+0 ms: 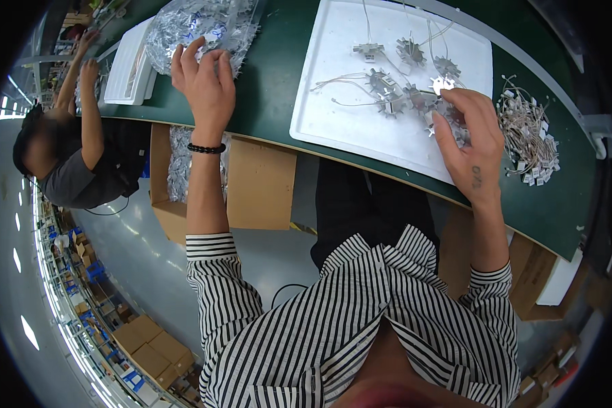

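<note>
My left hand [207, 85] hovers at the near edge of a clear plastic bag [200, 34] full of silver metal pieces. Its fingers are bent and spread, with nothing visible between them. Over the right side of a white tray [394, 139], my right hand [474, 136] curls its thumb and forefinger around a finned metal part [455, 121], which the fingers partly hide. Just beyond the forefinger, a shiny silver piece [443, 84] catches the light. Several more star-shaped finned parts [381, 83] lie in the tray, some with thin pale wires attached.
Right of the tray lies a heap of wired white connectors [527, 132] on the green table [265, 102]. A white container [130, 64] stands beside the bag. Below the table edge, an open cardboard box [262, 183] holds more silver pieces. Another person [81, 160] works at far left.
</note>
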{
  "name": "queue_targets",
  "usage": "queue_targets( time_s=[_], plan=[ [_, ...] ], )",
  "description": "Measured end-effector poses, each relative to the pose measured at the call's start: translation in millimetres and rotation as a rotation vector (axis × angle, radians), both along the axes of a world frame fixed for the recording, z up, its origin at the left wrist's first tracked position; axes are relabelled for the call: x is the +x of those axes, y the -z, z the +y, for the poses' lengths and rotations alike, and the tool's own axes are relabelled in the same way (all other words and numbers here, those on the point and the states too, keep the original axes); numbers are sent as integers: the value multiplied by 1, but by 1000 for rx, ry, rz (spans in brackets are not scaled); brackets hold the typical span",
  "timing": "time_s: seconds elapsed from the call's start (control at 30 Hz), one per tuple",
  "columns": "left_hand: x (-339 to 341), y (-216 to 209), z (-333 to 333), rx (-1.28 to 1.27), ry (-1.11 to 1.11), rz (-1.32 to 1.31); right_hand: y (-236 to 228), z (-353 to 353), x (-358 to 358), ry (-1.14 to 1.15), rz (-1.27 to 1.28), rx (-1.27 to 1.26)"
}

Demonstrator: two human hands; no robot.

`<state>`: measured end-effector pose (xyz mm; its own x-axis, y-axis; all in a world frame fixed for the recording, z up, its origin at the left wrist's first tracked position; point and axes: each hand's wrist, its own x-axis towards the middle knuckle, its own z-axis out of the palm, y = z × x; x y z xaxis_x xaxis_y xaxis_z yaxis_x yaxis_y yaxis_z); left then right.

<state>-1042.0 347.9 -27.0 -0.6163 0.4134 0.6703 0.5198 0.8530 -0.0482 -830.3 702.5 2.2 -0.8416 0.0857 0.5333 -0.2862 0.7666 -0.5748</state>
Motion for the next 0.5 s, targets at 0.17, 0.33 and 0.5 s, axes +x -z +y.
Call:
queue_targets(
  time_s=[0.17, 0.33, 0.5],
  plan=[
    [11, -13, 25, -108, -151, 103, -2, 0, 0, -7, 18, -10],
    [0, -17, 25, -68, -146, 100, -1, 1, 2, -23, 37, -32],
    [-7, -26, 33, 279, 104, 5, 1, 3, 1, -40, 59, -22]
  ],
)
